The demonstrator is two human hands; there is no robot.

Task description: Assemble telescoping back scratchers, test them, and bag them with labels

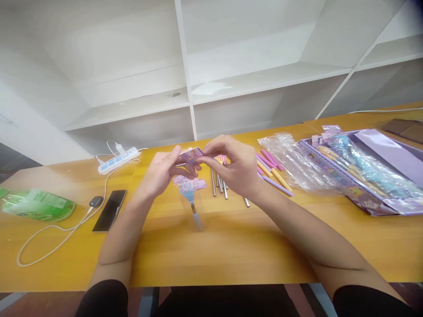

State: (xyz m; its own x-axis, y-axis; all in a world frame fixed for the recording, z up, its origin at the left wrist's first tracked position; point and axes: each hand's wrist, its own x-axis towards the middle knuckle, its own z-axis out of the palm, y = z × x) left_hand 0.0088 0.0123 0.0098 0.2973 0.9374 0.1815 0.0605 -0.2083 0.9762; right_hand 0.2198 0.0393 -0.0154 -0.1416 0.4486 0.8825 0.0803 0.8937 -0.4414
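Above the table, a small purple printed card is held between both hands. My left hand grips its left end, thumb on top and fingers beneath. The thumb and fingertips of my right hand pinch its right end. Below lies a blue hand-shaped head on a short rod, like a back scratcher, seemingly in a clear sleeve. More pink-purple printed cards rest by its head. Several silver metal rods and a pink-and-yellow hand-shaped head are partly hidden behind my right hand.
Pink, orange and purple tubes lie to the right, beside clear plastic sleeves. A purple box holds bagged items. At left are a phone, a power strip, a white cable and a green pouch.
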